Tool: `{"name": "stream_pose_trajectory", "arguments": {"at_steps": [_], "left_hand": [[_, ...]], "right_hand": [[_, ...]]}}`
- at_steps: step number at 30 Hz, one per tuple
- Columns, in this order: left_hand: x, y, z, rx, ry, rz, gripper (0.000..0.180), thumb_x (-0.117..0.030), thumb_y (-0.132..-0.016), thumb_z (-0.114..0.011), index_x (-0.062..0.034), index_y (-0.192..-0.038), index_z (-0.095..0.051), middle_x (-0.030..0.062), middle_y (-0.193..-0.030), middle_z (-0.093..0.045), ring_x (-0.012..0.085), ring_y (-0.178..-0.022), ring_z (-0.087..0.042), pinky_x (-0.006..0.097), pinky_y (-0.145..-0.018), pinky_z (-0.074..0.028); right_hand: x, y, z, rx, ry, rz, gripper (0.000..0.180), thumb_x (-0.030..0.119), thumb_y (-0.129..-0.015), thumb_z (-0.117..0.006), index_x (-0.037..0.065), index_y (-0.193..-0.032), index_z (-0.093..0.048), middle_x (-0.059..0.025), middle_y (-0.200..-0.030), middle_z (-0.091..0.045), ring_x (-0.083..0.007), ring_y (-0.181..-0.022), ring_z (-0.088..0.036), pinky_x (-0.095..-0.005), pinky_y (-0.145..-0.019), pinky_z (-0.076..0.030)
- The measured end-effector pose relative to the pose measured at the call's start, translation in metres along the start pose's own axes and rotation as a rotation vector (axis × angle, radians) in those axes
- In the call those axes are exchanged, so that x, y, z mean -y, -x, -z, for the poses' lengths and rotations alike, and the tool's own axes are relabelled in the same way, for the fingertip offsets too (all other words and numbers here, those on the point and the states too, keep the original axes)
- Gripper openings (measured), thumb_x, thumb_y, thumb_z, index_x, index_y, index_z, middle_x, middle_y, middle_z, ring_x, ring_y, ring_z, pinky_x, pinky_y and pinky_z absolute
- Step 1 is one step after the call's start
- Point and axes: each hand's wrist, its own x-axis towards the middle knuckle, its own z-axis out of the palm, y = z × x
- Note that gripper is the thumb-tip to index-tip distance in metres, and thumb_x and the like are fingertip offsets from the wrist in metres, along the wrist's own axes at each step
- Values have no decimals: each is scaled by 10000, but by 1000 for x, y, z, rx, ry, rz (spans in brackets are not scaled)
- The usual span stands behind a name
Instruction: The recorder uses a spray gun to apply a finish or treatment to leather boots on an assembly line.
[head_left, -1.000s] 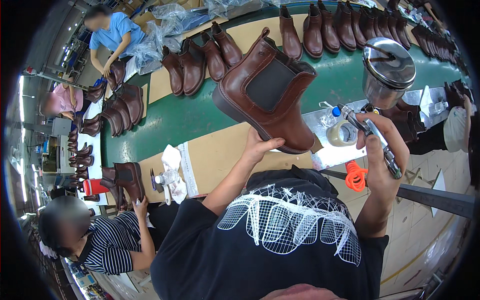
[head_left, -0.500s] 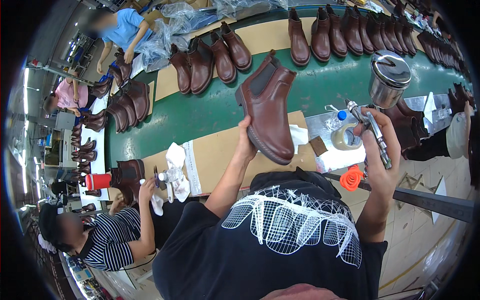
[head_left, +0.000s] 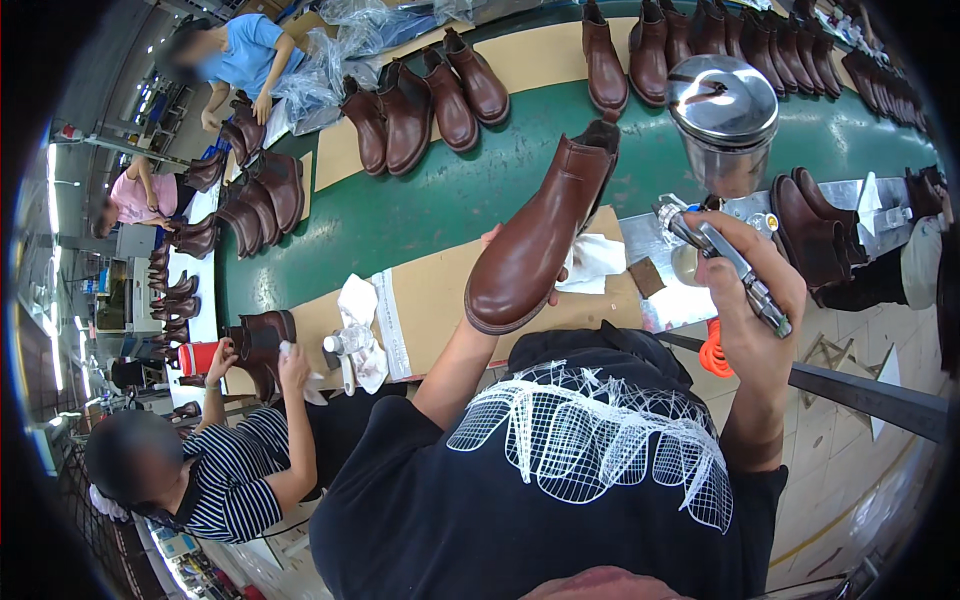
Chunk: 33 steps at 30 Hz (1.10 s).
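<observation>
A brown leather ankle boot [head_left: 540, 240] is held up in front of me, its rounded toe tilted down toward me and its opening pointing away to the right. My left hand [head_left: 491, 236] is closed round it from below; the boot hides most of that hand, leaving only parts of the fingers in sight. In my right hand [head_left: 752, 310] is a metal spray gun [head_left: 738, 264], fingers wrapped round its handle. A shiny lidded cup [head_left: 724, 125] tops the gun, whose nozzle points left toward the boot. An orange coiled hose [head_left: 714, 352] hangs below the gun.
Several brown boots stand on cardboard along the green table [head_left: 390, 225]. White cloth [head_left: 592, 262] and a brown pad [head_left: 646, 278] lie by the boot. At left, a person in stripes [head_left: 225, 490] handles another boot [head_left: 262, 345] beside a red container [head_left: 197, 357]. A metal bar [head_left: 870, 400] runs at right.
My left hand has turned the boot from a side view to toe toward me, opening to the right. The spray gun has shifted left and its cup tilted. The striped co-worker leans nearer their boot.
</observation>
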Motion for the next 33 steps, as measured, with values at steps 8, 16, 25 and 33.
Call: {"name": "stream_pose_trajectory", "arguments": {"at_steps": [8, 16, 25, 33], "left_hand": [[0, 1, -12, 143, 215, 100, 681, -470, -1017, -371, -25, -1516, -239, 368, -1478, -295, 513, -955, -610, 617, -624, -581], [1, -5, 7, 248, 272, 154, 702, -352, -989, -496, -57, -1543, -182, 352, -1483, -277, 432, -934, -643, 473, -561, -626], [1, -5, 28, 265, 353, 262, 733, -372, -977, -527, -97, -1559, -176, 343, -1520, -219, 383, -942, -647, 394, -514, -611], [3, -8, 27, 311, 341, 261, 738, -390, -978, -518, -106, -1566, -174, 348, -1536, -183, 384, -930, -635, 371, -497, -590]], "right_hand": [[0, 3, 1, -40, -24, -33, 227, 126, -886, -681, -15, -1063, -689, -80, -894, -706, -139, -764, -626, -274, -770, -440], [-3, 15, 5, -35, 2, -65, 233, 134, -891, -673, -14, -1071, -687, -101, -955, -715, -154, -823, -623, -293, -796, -451], [4, 14, 6, -86, -81, 0, 257, 157, -905, -669, -21, -1089, -676, -111, -978, -706, -167, -867, -621, -292, -800, -463], [9, 25, 5, -1, -35, -106, 270, 201, -893, -695, 7, -1080, -686, -89, -963, -706, -176, -832, -611, -301, -777, -449]]}}
